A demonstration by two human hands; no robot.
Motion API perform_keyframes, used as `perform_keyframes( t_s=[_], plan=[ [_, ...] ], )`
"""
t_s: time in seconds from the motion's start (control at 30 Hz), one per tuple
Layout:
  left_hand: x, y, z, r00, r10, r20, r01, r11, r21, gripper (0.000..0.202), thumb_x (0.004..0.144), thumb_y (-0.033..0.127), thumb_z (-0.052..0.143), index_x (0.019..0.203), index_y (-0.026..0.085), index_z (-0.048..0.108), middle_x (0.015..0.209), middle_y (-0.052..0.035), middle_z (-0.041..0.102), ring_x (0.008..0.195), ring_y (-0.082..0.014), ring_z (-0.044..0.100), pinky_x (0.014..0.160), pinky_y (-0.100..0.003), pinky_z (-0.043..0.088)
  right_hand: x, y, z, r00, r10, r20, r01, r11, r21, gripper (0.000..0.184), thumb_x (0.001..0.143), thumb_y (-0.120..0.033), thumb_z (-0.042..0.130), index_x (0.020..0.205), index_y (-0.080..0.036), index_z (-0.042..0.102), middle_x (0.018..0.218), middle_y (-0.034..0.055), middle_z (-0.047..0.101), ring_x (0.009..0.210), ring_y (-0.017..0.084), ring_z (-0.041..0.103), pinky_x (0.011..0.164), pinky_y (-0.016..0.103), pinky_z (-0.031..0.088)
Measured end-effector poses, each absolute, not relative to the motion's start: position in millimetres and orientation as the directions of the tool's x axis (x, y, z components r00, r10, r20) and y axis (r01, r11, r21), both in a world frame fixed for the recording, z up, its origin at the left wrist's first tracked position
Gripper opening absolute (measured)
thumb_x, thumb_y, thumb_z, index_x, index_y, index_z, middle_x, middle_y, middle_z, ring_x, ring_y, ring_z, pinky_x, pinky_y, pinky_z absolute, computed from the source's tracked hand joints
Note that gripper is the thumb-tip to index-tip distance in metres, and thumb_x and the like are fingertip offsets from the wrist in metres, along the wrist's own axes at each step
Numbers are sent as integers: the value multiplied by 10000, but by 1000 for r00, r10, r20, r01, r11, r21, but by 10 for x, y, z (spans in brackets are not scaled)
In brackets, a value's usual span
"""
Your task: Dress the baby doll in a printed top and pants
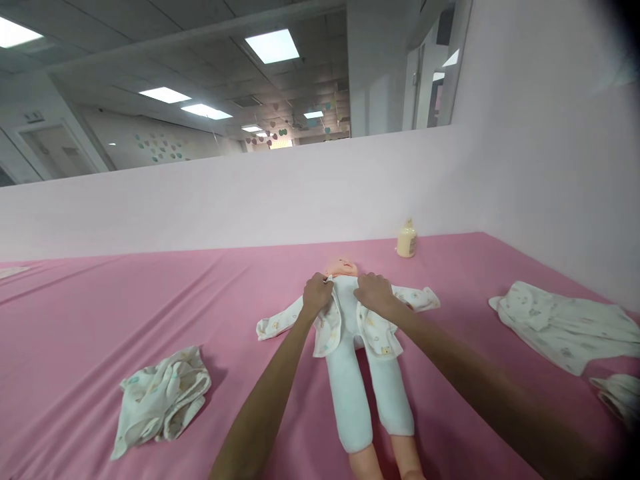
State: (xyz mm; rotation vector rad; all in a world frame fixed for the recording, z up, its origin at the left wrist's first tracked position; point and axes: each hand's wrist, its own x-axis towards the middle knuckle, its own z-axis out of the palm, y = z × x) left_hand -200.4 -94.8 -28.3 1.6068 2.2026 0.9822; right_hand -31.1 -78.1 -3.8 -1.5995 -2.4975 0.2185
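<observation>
A baby doll (350, 353) lies on its back on the pink sheet (100, 320), head away from me, legs toward me. It wears pale blue leggings and an open white printed jacket (373, 327). My left hand (317, 293) is closed on the jacket's left front edge near the doll's neck. My right hand (374, 290) is closed on the right front edge at the doll's shoulder. Both arms reach forward over the doll's legs.
A crumpled white printed garment (163, 397) lies at the near left. Another white garment (565, 327) lies at the right, with a smaller piece (617, 397) by the right edge. A cream lotion bottle (407, 240) stands by the back wall beyond the doll's head.
</observation>
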Motion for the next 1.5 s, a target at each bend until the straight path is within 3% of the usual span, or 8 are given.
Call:
perform_keyframes(
  t_s=[0.1,0.37,0.57,0.67,0.87,1.0,1.23,1.5],
  plan=[
    [-2001,-918,-281,-343,918,201,735,128,666,156,807,269,480,695,180,541,674,-26,589,704,-170,555,621,-265,328,-279,-682,-24,-386,918,84,899,395,-188,233,842,-180,527,1043,-157,644,1020,175,659,1012,298,626,816,363,441],
    [-1957,-889,-279,-331,908,258,661,28,750,139,823,287,507,748,184,563,767,-23,638,742,-165,565,654,-265,359,-159,-495,-106,-289,937,194,926,326,-191,343,889,-79,349,1180,-94,529,1110,240,597,998,324,613,787,385,419],
    [-1946,-911,-276,-277,918,283,729,9,684,233,854,268,478,633,194,470,642,-5,536,657,-154,497,619,-272,304,70,-374,-120,-300,951,70,880,305,-363,34,791,-190,536,818,-172,526,921,137,627,907,290,616,710,333,419],
    [-1952,-910,-287,-248,918,310,749,-21,662,301,860,259,469,581,200,374,582,1,454,597,-148,433,589,-279,263,195,-351,-57,-309,951,-15,833,263,-487,137,724,-175,568,679,-195,439,704,64,591,739,226,624,610,283,415],
    [-1968,-903,-325,-217,911,350,768,-62,637,321,860,213,457,570,198,318,571,2,402,587,-146,391,593,-290,225,228,-419,14,-358,929,-96,637,168,-752,162,700,-122,556,628,-194,430,533,-22,487,542,127,543,531,230,430],
    [-1974,-905,-336,-195,909,368,775,-87,626,335,869,230,463,570,194,317,573,5,380,570,-141,332,590,-286,216,127,-463,-27,-368,914,-170,377,-21,-926,268,643,-108,629,533,-187,398,492,-54,385,479,77,393,479,217,392],
    [-1961,-900,-399,-201,892,406,765,-115,633,369,874,244,442,568,187,245,545,12,320,544,-135,285,575,-278,203,-126,-456,-84,-273,951,-147,124,-117,-985,264,673,-91,588,513,-189,403,502,-51,365,510,84,417,525,221,439],
    [-1915,-901,-409,-168,890,425,861,-77,502,274,869,201,433,609,195,521,673,-17,589,635,-149,485,578,-272,250,-450,-410,-190,-210,977,-17,77,-1,-997,166,688,-132,586,565,-179,484,521,-33,443,502,94,439,498,230,387]
  ],
)
